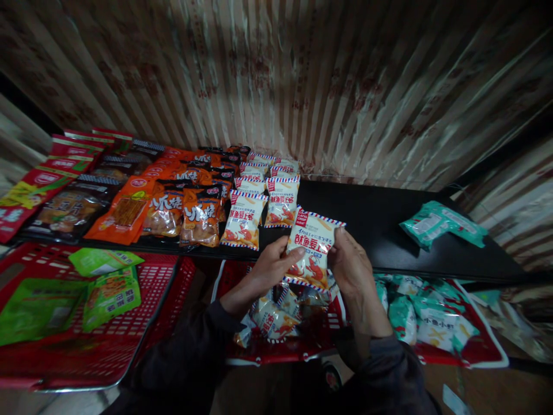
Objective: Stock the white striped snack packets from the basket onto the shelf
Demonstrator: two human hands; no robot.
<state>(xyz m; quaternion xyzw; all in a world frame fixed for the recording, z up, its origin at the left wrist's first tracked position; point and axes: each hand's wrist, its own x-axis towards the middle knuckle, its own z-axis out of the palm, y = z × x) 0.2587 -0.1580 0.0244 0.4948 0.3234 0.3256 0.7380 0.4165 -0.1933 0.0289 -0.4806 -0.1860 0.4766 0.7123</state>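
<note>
Both my hands hold one white and orange snack bag with a red-and-blue striped edge, just over the front of the black shelf. My left hand grips its left side, thumb across the front. On its right edge, my right hand is closed. Matching bags stand in two rows on the shelf, the nearest being a front bag and another bag beside it. Beneath my hands, a red basket holds more of the same bags.
Left along the shelf stand orange snack bags, dark bags and red bags. Teal packages lie at the right. Below are a red basket with green bags and another with teal-white bags. Striped wrapping hangs behind.
</note>
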